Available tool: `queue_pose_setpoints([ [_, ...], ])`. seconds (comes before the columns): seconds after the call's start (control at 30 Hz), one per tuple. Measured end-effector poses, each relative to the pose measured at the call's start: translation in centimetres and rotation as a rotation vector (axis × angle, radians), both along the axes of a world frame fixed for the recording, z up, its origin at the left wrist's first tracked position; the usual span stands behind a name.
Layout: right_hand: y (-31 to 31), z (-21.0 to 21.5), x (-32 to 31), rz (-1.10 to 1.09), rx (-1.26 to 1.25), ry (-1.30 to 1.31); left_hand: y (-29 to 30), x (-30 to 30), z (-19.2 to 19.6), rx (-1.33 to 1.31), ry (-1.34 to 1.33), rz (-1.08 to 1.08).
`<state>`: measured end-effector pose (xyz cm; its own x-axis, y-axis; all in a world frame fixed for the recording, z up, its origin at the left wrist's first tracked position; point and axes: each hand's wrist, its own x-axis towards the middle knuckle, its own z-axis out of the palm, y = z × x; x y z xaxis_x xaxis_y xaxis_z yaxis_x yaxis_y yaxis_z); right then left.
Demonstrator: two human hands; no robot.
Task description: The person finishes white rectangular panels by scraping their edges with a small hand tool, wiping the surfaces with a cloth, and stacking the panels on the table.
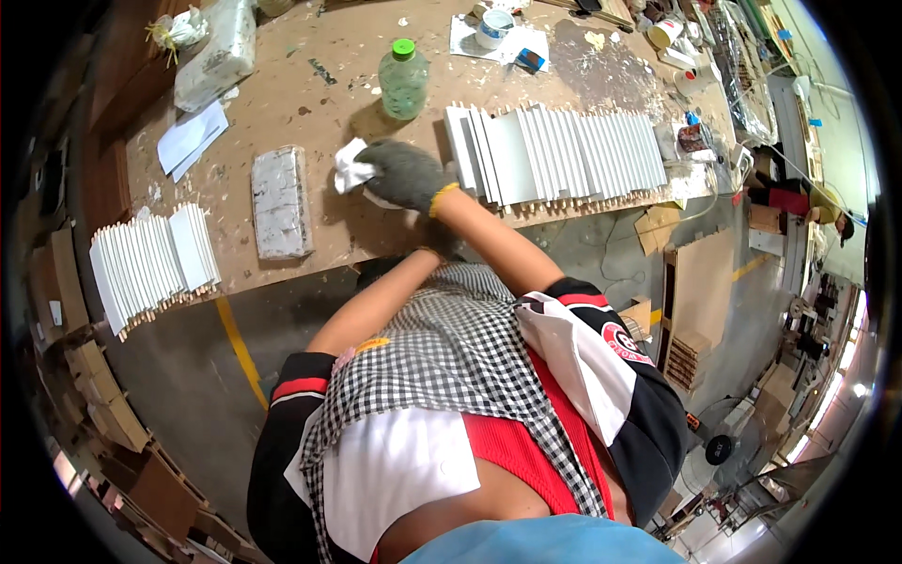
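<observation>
R grip (406,175), grey-gloved, is closed on a crumpled white wad (350,167) over the desk (310,42); L grip (442,237) mostly hidden by R forearm, can't tell its state. Green-capped bottle (404,85) just beyond R grip; long row of white slats (550,155) close on its right; white-wrapped block (280,202) to its left, w/ shorter slat row (150,258) farther left. Wad pokes out past fingers, cloth vs. paper unclear.
</observation>
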<state>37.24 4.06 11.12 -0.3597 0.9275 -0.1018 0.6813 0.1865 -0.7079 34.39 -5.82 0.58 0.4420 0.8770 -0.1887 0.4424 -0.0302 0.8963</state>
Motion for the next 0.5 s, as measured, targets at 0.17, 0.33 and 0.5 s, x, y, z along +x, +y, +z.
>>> queue_pose_setpoints([
  [0.17, -3.5, 3.3, 5.7, -0.608, -0.500, 0.657, 2.2, -9.4, -0.8, -0.495, -0.408, 0.231],
  [0.33, -7.9, 1.1, 13.2, 0.083, 0.331, -0.055, -0.3, -23.3, 2.6, -0.245, -0.549, 0.619],
  [0.5, -4.1, 5.1, -1.4, -0.341, -0.278, 0.581, -1.6, -32.1, 6.6, -0.236, -0.616, 0.835],
])
